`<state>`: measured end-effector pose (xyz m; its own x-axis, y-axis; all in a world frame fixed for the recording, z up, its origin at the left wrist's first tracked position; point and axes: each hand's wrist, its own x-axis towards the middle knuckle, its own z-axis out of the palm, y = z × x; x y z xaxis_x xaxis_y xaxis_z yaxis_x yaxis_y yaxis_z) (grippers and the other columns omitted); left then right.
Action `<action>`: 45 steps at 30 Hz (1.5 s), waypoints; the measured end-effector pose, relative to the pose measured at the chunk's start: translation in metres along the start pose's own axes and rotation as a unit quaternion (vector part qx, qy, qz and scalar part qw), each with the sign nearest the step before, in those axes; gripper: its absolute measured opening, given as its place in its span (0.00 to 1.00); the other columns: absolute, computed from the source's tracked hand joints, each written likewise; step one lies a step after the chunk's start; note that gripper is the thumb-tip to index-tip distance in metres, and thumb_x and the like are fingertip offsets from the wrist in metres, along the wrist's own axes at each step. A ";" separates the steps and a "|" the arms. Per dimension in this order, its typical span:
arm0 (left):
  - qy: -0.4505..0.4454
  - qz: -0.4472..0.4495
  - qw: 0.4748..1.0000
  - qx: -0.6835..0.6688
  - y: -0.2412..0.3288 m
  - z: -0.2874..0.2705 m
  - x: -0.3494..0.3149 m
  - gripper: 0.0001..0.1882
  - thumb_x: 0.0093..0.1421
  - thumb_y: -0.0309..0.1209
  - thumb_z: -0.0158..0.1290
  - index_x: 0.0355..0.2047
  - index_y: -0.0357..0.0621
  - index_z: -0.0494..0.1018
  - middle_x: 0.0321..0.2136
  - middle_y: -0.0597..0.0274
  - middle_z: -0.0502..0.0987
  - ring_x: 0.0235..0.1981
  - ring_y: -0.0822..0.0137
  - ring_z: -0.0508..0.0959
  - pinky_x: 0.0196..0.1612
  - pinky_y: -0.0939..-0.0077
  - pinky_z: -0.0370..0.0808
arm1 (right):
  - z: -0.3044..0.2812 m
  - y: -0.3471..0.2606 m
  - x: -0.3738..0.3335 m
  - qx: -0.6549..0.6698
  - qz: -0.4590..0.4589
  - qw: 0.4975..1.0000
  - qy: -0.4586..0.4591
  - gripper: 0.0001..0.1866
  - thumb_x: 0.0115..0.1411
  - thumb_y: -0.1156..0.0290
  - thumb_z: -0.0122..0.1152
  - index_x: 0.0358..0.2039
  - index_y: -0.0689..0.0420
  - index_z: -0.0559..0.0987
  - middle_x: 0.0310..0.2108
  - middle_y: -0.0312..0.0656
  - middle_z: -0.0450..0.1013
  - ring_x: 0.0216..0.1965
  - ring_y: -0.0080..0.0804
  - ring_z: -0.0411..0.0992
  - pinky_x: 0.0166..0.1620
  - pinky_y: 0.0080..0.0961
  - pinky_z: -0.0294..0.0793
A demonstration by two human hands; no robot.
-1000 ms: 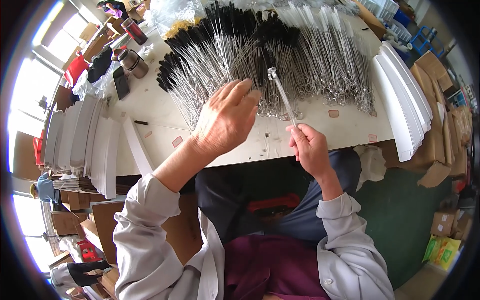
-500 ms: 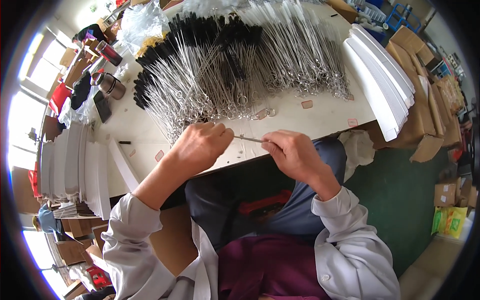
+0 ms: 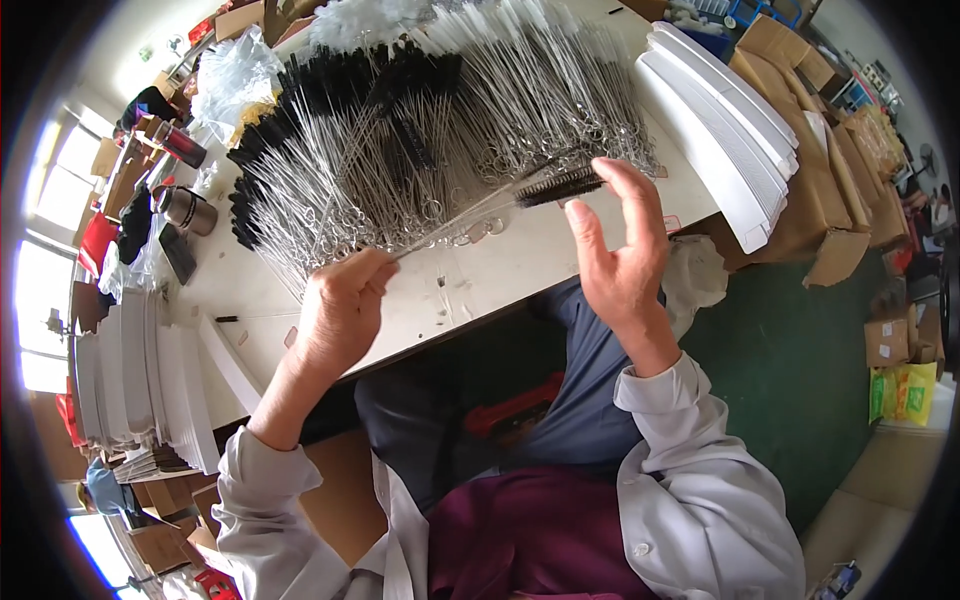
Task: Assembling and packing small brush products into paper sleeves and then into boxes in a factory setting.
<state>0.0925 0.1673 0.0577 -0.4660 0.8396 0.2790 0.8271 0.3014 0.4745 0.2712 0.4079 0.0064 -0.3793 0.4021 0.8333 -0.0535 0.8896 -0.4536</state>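
My left hand is closed around the wire end of a black-bristled tube brush. The thin metal stem slants up to the right from my fist, over the table edge. At the bristle end is my right hand, its thumb and forefinger spread apart. The forefinger tip is close to the bristle tip; whether it touches I cannot tell. Beyond lie heaped black-bristled brushes with wire loops toward me, and to their right a heap of white-bristled brushes.
White cardboard strips are stacked at the table's right end, with more strips at the left. A steel flask and a dark phone-like slab stand or lie at left. Brown cartons fill the right side.
My hands have moved apart, the left down and leftward, the right up. The right fingers have opened from a pinch, and the black bristles now show between my hands. The view has shifted slightly.
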 end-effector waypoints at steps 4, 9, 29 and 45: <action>-0.015 -0.046 0.994 -0.099 0.010 0.032 -0.005 0.06 0.67 0.24 0.54 0.37 0.36 0.80 0.19 0.64 0.77 0.18 0.77 0.74 0.24 0.78 0.72 | -0.001 0.000 -0.018 0.165 0.255 0.953 -0.005 0.25 0.67 0.65 0.64 0.60 0.64 0.71 0.55 0.50 0.72 0.54 0.41 0.72 0.58 0.37 0.71; -0.048 -0.093 0.981 -0.165 0.018 0.059 -0.001 0.08 0.68 0.25 0.53 0.38 0.34 0.80 0.19 0.63 0.76 0.17 0.77 0.74 0.22 0.79 0.71 | -0.016 0.018 -0.031 0.123 0.258 0.953 0.105 0.27 0.70 0.63 0.60 0.63 0.65 0.67 0.58 0.50 0.68 0.57 0.39 0.69 0.60 0.37 0.70; -0.063 -0.069 0.987 -0.129 0.036 0.115 0.119 0.11 0.64 0.32 0.54 0.34 0.36 0.81 0.24 0.58 0.81 0.22 0.71 0.81 0.29 0.73 0.78 | 0.006 0.053 -0.031 0.421 0.483 0.767 -0.036 0.23 0.77 0.56 0.43 0.40 0.64 0.77 0.19 0.42 0.75 0.18 0.28 0.76 0.22 0.21 0.75; -0.038 0.034 0.998 0.034 0.074 0.156 0.246 0.12 0.59 0.37 0.57 0.38 0.46 0.83 0.29 0.48 0.83 0.36 0.50 0.84 0.44 0.59 0.80 | 0.014 0.057 -0.037 0.445 0.473 0.761 0.008 0.22 0.77 0.56 0.44 0.40 0.65 0.75 0.17 0.39 0.71 0.16 0.26 0.72 0.20 0.22 0.73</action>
<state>0.0883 0.4669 0.0318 -0.3851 0.8900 0.2441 0.8768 0.2703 0.3977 0.2694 0.4405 -0.0551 -0.6252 0.7805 0.0025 -0.3710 -0.2944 -0.8807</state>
